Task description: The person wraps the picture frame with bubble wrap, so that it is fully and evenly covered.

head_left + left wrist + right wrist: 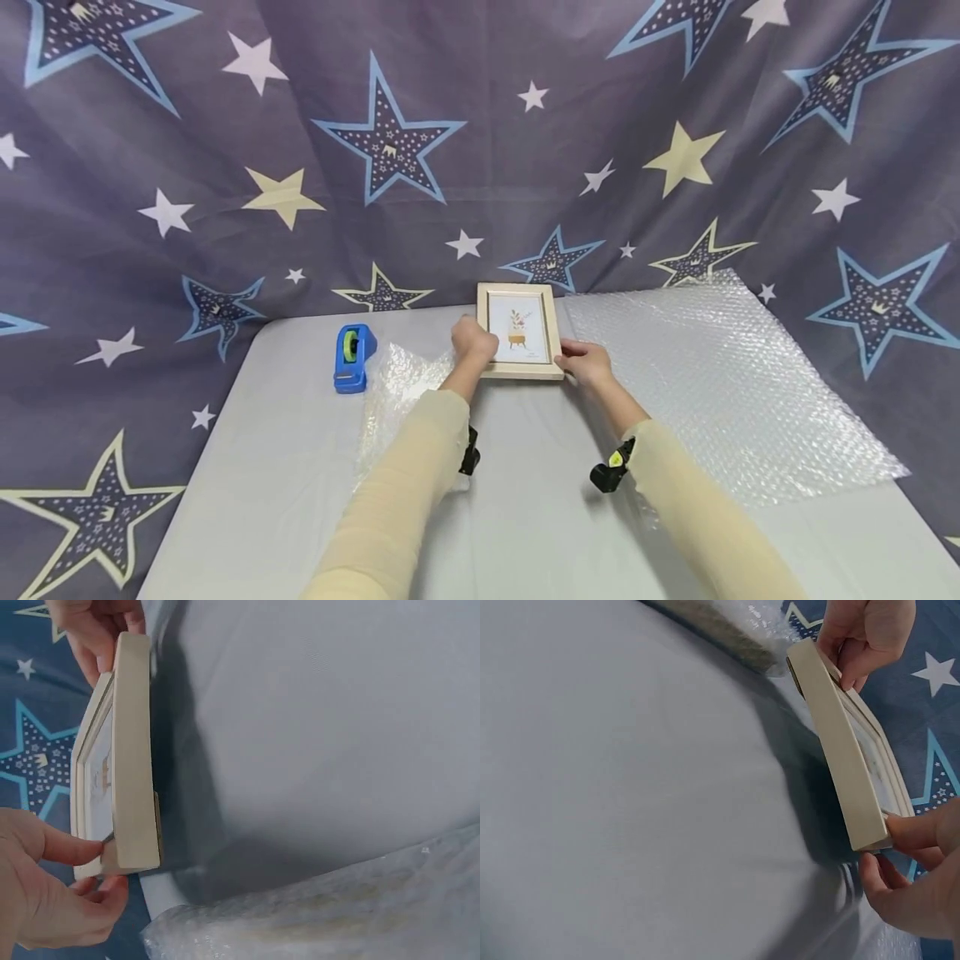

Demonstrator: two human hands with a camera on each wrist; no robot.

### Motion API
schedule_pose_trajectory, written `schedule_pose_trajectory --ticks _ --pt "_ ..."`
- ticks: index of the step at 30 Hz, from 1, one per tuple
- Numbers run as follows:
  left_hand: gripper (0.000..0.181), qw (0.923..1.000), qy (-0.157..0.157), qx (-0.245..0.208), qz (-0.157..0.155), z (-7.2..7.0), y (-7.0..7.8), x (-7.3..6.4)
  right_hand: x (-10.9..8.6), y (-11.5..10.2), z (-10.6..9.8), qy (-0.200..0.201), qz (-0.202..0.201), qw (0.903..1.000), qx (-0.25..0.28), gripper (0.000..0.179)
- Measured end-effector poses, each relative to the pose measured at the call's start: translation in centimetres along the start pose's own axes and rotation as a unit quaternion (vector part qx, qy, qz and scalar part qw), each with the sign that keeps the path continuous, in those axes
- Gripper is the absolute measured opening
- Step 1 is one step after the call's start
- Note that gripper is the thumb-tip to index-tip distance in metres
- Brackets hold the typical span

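Note:
A light wooden picture frame with a small plant print inside is between my two hands near the back of the table. My left hand pinches its left side, thumb on the front and fingers behind, as the left wrist view shows. On the right side, low by the corner, my right hand pinches the frame, thumb over the front edge. Both wrist views show the frame tilted, its thick bottom edge toward me and a dark shadow on the cloth below it. The frame's back is mostly hidden.
A blue tape dispenser with a green roll stands on the left. Beside my left forearm lies a bubble-wrapped item. A large bubble wrap sheet covers the table's right side. Behind the white table hangs a star-patterned cloth.

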State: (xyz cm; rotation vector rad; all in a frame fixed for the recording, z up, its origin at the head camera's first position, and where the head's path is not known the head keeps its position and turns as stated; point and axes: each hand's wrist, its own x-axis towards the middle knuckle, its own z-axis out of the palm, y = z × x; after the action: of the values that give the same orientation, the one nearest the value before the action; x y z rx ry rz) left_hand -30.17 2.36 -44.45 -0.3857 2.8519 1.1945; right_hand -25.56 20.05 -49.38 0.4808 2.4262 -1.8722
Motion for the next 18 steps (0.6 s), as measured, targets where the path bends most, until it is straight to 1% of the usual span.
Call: schedule_pose_trajectory --ticks 3,6,8,11,13,15,18 --pt "0.036 0.9985 0.007 -0.053 0.005 -0.4 0.3 -0.2 -0.5 -0.3 -0.3 0.017 0.018 0.9995 0.019 0.044" --pt "0.036 0.9944 0.0 -0.106 0.002 -0.3 0.3 -0.1 -0.5 0.0 -1.0 0.036 0.031 0.9984 0.029 0.046" --pt "0.033 0.988 -0.012 -0.154 -0.009 -0.1 0.2 0.2 -0.6 0.2 -1.5 0.042 0.036 0.9977 0.038 0.047" --pt "0.029 0.9798 -0.036 -0.196 -0.01 0.2 0.3 0.5 -1.0 0.2 -2.5 0.037 0.042 0.9967 0.058 0.049" --pt "0.03 0.9719 -0.058 -0.228 -0.011 0.5 0.4 0.5 -1.3 0.1 -3.2 0.032 0.047 0.9957 0.073 0.05" --pt "0.032 0.9679 -0.075 -0.24 -0.002 0.7 0.7 0.4 -1.6 0.0 -3.9 0.023 0.054 0.9935 0.098 0.052" --pt "0.035 0.9587 -0.096 -0.267 0.007 1.3 1.4 0.0 -2.0 -0.3 -5.0 0.025 0.07 0.9908 0.113 0.055"
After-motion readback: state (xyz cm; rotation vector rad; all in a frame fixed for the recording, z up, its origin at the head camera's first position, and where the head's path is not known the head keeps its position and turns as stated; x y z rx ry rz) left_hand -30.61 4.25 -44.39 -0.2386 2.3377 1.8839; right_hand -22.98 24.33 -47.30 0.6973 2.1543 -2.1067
